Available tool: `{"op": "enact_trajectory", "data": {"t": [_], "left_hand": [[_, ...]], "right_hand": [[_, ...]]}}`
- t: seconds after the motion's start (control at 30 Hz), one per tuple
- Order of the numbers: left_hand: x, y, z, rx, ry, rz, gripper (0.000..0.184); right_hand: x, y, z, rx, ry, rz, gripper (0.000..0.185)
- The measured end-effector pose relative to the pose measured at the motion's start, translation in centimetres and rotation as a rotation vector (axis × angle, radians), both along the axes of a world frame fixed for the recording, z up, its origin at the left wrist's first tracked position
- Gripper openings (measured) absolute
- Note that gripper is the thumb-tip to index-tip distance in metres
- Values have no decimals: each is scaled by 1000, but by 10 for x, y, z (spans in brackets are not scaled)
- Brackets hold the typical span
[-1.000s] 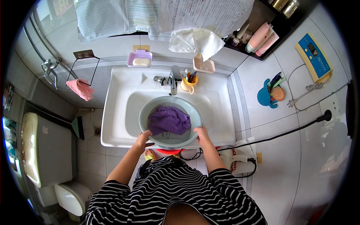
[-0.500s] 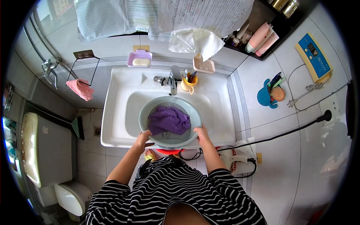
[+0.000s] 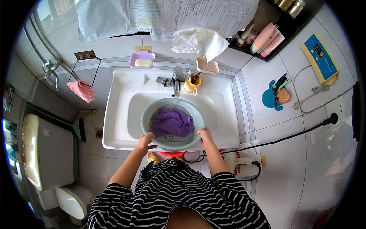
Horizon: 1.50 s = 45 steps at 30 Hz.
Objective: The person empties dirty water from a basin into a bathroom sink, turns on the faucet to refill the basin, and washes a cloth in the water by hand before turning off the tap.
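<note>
A pale grey-green basin point(image 3: 198, 119) sits in the white sink point(image 3: 223, 114), under the chrome faucet point(image 3: 175, 87). Inside it a purple cloth point(image 3: 171, 121) lies bunched in what looks like shallow water. My left hand point(image 3: 146, 140) grips the basin's rim at the near left, the thumb over the edge and the fingers partly hidden below. On the near right side, my right hand point(image 3: 205, 136) is closed on the same rim, its fingers mostly out of sight. Whether water runs from the faucet is hard to make out.
Behind the sink are a yellow cup point(image 3: 189, 87) with brushes, a purple soap dish point(image 3: 133, 61) and a pink dish point(image 3: 208, 68). A pink cloth point(image 3: 82, 91) hangs at left. A black cord point(image 3: 289, 134) crosses at right, near a hair dryer point(image 3: 244, 162).
</note>
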State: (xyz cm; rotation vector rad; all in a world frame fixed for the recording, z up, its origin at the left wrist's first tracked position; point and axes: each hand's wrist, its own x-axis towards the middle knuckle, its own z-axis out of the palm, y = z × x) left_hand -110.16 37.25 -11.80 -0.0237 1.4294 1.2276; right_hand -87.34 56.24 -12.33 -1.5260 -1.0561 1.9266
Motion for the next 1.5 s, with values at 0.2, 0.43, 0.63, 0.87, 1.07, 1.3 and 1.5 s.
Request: {"op": "enact_trajectory", "data": {"t": [0.2,0.43,0.63,0.87,1.07,1.3,1.5], "left_hand": [[0,1,-1,-14,5,7,36],[-1,2,0,-18,8,4,36],[-1,3,-1,-21,5,-4,36],[-1,2,-4,-24,8,8,36],[0,0,-2,-6,14,12,38],[-1,-1,-8,1,18,-1,37],[-1,0,-8,-9,17,10,37]], "right_hand": [[0,2,-4,1,-12,-1,41],[-2,2,-1,-8,-9,-1,43],[-2,3,-3,-16,-16,-5,45],[-1,3,-5,-16,-14,-18,45],[0,0,-2,6,18,-7,44],[-1,-2,6,-1,5,-13,45],[-2,-1,6,-9,7,-7,46]]}}
